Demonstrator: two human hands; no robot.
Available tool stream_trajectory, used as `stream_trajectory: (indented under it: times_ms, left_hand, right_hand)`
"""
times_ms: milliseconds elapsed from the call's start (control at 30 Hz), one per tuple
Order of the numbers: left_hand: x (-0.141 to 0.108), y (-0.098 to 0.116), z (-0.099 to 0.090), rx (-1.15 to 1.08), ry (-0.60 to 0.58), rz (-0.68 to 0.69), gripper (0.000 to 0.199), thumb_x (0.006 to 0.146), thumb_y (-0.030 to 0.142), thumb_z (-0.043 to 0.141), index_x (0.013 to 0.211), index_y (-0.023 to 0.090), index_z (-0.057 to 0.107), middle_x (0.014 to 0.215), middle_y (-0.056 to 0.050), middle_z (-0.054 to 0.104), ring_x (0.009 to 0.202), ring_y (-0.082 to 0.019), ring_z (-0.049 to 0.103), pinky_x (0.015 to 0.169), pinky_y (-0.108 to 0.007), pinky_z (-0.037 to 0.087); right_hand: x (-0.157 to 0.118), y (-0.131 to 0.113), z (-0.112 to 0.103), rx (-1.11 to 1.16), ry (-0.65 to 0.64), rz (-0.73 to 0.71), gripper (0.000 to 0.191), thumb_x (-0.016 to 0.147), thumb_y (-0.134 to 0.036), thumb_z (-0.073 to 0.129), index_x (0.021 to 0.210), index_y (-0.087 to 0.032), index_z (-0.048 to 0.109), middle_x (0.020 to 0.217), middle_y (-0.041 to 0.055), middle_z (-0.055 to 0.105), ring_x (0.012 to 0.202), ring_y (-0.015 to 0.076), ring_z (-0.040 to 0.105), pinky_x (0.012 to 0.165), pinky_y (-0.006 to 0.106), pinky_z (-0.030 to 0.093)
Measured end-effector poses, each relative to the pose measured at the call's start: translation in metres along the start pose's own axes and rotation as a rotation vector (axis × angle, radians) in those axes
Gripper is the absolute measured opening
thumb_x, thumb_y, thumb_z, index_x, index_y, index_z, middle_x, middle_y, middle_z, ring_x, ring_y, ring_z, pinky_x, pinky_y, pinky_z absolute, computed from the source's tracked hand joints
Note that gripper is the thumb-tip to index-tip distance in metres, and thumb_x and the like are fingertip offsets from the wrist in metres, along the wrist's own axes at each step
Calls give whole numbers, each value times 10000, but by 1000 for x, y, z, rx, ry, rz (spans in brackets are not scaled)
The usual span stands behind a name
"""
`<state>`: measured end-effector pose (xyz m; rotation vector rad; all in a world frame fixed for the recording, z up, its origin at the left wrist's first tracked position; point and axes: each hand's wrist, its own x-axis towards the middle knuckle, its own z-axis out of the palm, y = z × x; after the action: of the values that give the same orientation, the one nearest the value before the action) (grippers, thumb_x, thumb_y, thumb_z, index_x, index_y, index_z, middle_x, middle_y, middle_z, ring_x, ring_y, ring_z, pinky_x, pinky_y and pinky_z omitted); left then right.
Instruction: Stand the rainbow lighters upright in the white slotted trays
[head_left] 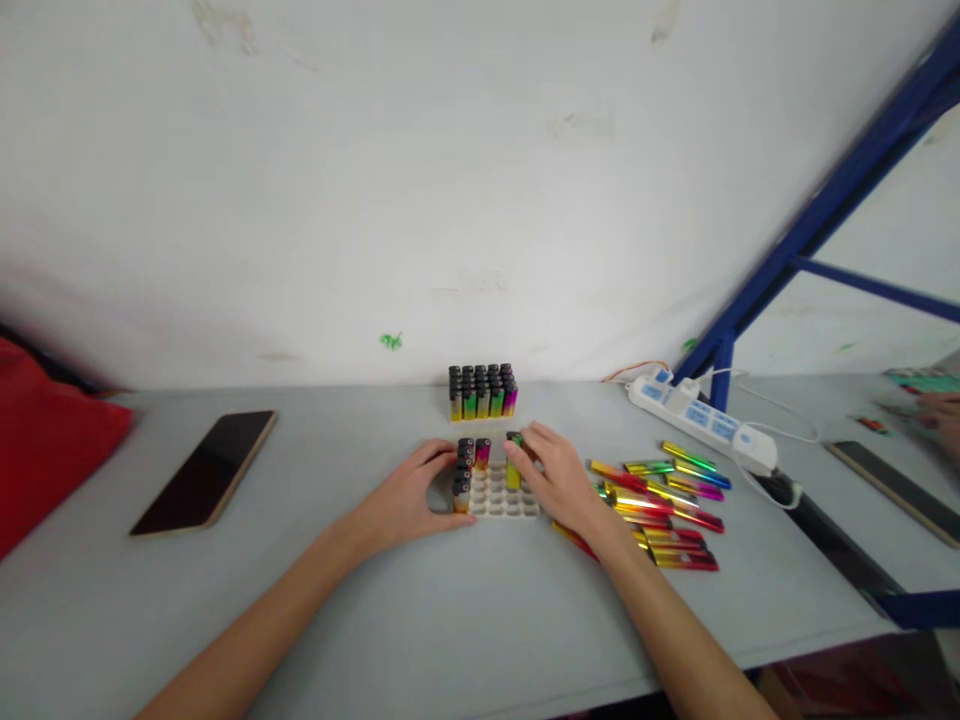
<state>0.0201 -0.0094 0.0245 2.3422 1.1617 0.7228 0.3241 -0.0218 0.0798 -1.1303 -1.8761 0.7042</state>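
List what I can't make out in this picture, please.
All in the head view:
- Left side of the white tray: hidden by the left hand and black-topped lighters.
- Yellow lighter's lower end: too small to tell if seated.
- Some loose shiny pieces: covered by the right hand and forearm.
- Red item: cut off by the left edge.
- Another person's hand: blurred, cut off by the right edge.
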Motion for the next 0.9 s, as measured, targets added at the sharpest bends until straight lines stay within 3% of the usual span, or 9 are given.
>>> stream_trajectory:
  times_ms: [100,267,367,500,667,800,900]
  left_hand:
    - [-2,2,-1,-15,-10,-20,773,893,611,1146,1515,235,883,1677,-173,831,1545,-448,831,1438,-610,652]
    - [-2,5,-1,-11,-12,-32,752,884,574,1158,1511,262,885,1659,-149,839,1539,-442,834,1429,-615,660]
    - [-2,4,-1,-8,-13,-28,741,889,555,1154,1508,251,882,1655,-152,838,1531,-442,836,1420,-606,665]
    - [-2,0,0,-15,-1,-12,702,919,577,1116,1500,258,881,1628,-149,846,1498,-427,847,1406,-591,674]
    - [-1,-8,3,-30,46,-3,699,940,682,1063,1474,272,873,1611,-152,861,1462,-435,864,1361,-613,710]
    - [1,-13,3,-14,42,-4,712,945,782,1015,1424,272,883,1570,-143,872,1446,-436,874,1364,-601,709]
    - [2,-15,3,0,41,-29,786,925,871,987,1411,260,893,1583,-166,865,1453,-468,870,1358,-639,710]
  right_hand:
    - [-5,1,0,28,-68,60,737,1205,-931,652,802,-327,532,709,8,646,677,246,569,716,370,454]
    - [-8,8,12,-4,-123,4,649,1274,-850,614,918,-310,665,846,56,795,774,273,724,770,378,536]
    - [-7,13,20,-169,-190,-71,465,1330,-661,657,1081,-282,763,1027,88,859,948,297,810,905,409,643]
    - [-4,6,30,-513,-215,-178,237,1312,-443,766,1202,-238,812,1180,152,879,1165,351,833,1037,464,693]
    - [6,-14,35,-713,-241,-89,333,1327,-496,716,1266,-198,849,1197,200,893,1191,369,839,1037,469,686]
    - [10,-14,18,-581,-275,-37,416,1284,-590,794,1160,-198,860,1118,148,879,1117,317,837,1028,416,645]
    - [-2,0,-19,-367,-169,-5,414,1261,-631,832,1125,-241,865,1046,79,851,1005,270,794,1018,396,623]
